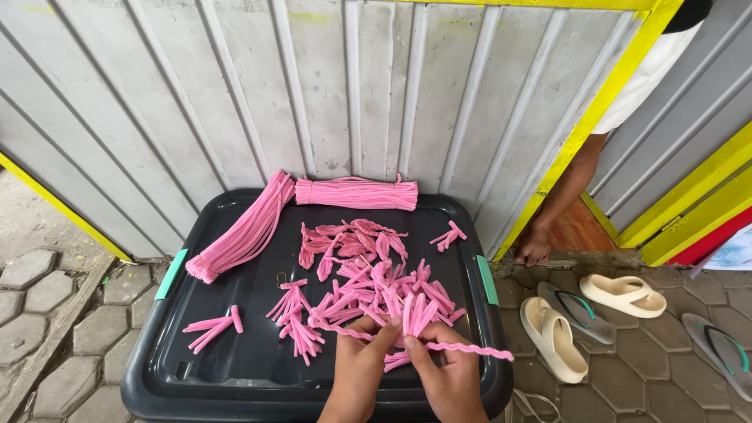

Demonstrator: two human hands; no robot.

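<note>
A corrugated grey metal wall [235, 86] with yellow trim fills the far side. Against it stands a black storage box whose lid [235, 345] serves as the desk. Another person's bare leg [564, 196] shows at the far right by a doorway, with sandals [583, 309] on the paving stones near it.

On the lid lie two long bundles of pink pipe cleaners — one slanting at far left [243, 231], one lying straight along the far edge [356, 193] — and a loose heap of short folded pink pieces [364, 274] in the middle, with small clusters at near left [213, 325] and far right [449, 235].

The left hand [360, 368] and right hand [446, 376] meet at the near edge. The fingers of both pinch a small bunch of pink pieces [415, 317] standing up between them; one fuzzy strand [470, 349] trails right from the right fingers, past the thumb.

My judgement: the bunch sits over the lid's near edge, so a loosened pinch could let pieces splay or drop to the paving — and the trailing strand could unwind.
</note>
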